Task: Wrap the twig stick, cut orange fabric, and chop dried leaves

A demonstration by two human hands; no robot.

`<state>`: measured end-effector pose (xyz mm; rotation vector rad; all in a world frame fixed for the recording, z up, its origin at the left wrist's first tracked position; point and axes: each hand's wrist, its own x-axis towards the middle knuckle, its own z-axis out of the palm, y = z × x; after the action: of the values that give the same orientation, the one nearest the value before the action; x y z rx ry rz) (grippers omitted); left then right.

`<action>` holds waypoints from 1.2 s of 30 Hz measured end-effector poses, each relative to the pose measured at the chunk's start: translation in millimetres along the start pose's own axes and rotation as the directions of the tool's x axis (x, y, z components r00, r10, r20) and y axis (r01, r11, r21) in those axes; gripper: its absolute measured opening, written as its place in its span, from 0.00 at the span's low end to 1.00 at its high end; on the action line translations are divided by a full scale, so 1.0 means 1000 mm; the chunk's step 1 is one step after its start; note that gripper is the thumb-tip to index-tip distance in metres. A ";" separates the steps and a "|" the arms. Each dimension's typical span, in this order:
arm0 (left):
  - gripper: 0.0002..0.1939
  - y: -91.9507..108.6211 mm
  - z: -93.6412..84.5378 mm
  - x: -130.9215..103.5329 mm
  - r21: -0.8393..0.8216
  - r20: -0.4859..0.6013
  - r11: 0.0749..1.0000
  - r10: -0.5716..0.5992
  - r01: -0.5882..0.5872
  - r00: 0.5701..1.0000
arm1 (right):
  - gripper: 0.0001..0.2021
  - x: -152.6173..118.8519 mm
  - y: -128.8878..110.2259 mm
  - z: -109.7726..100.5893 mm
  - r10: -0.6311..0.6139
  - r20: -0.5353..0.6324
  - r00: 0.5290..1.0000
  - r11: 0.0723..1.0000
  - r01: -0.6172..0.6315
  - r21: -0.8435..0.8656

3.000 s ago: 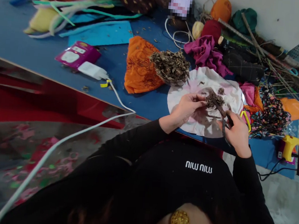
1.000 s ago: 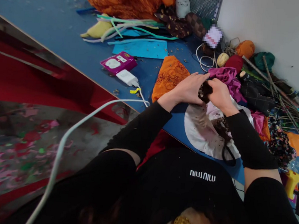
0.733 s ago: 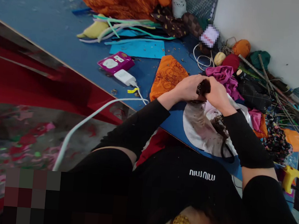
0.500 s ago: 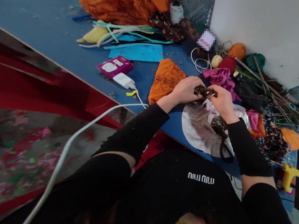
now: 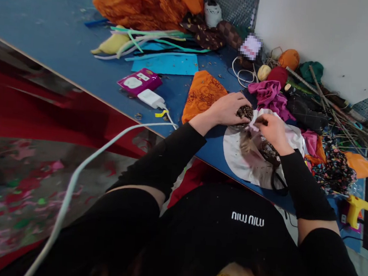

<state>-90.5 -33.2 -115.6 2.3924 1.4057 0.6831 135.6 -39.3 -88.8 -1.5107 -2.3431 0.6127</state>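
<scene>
My left hand [image 5: 230, 109] is closed around a dark brown, speckled bundle [image 5: 245, 112], its fingers curled over the far side. Close by on the right, my right hand [image 5: 272, 131] has its thumb and fingers pinched together beside a pale, crumpled bit of material; whether it grips that is unclear. Below both hands lies a round whitish cloth [image 5: 235, 161] with brownish stains. Another dark speckled piece [image 5: 268, 150] rests on it, partly hidden by my right wrist, with a black strap near it. An orange patterned cloth [image 5: 202, 96] lies just left of my left hand.
On the blue table [image 5: 60, 47] lie a purple power socket [image 5: 139, 81] with a white plug [image 5: 151, 99] and cable, pipe cleaners [image 5: 166, 36] and orange fabric [image 5: 146, 5]. Pink cloth [image 5: 268, 95], twigs [image 5: 339, 112] and a yellow glue gun [image 5: 357, 209] are to the right.
My right hand has drawn slightly down and away from the bundle, so a gap with pale material now shows between the hands. My left hand keeps hold of the bundle.
</scene>
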 end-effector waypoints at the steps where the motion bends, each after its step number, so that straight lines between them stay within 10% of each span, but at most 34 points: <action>1: 0.26 0.001 0.001 0.001 0.023 -0.007 1.000 -0.003 0.004 1.000 | 0.07 -0.005 -0.001 0.003 0.033 0.084 0.996 0.997 -0.027 -0.076; 8: 0.19 0.003 0.007 0.005 0.096 -0.038 0.995 0.017 -0.014 0.999 | 0.12 -0.019 -0.007 0.029 0.112 0.140 0.984 0.949 -0.064 -0.308; 13: 0.27 -0.004 0.010 0.002 -0.020 -0.078 0.999 0.026 -0.028 0.997 | 0.07 -0.017 0.013 0.018 0.106 -0.112 0.988 0.994 -0.101 0.043; 19: 0.41 -0.010 0.013 0.002 -0.116 -0.092 0.992 0.047 -0.057 0.995 | 0.06 0.011 -0.003 0.028 -0.045 -0.275 0.960 0.939 0.135 0.317; 27: 0.15 -0.005 0.016 -0.001 -0.022 -0.139 0.995 0.090 -0.094 0.986 | 0.05 0.007 0.002 0.031 -0.157 -0.356 0.921 0.975 0.202 0.093; 36: 0.13 -0.005 0.009 0.013 0.025 -0.068 0.994 0.107 -0.105 0.992 | 0.20 -0.019 0.000 0.031 -0.283 0.043 0.958 0.915 0.284 -0.288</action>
<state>-83.9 -19.1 -122.7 2.4978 1.3262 0.7883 128.9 -62.4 -115.7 -1.2340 -2.6769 0.2001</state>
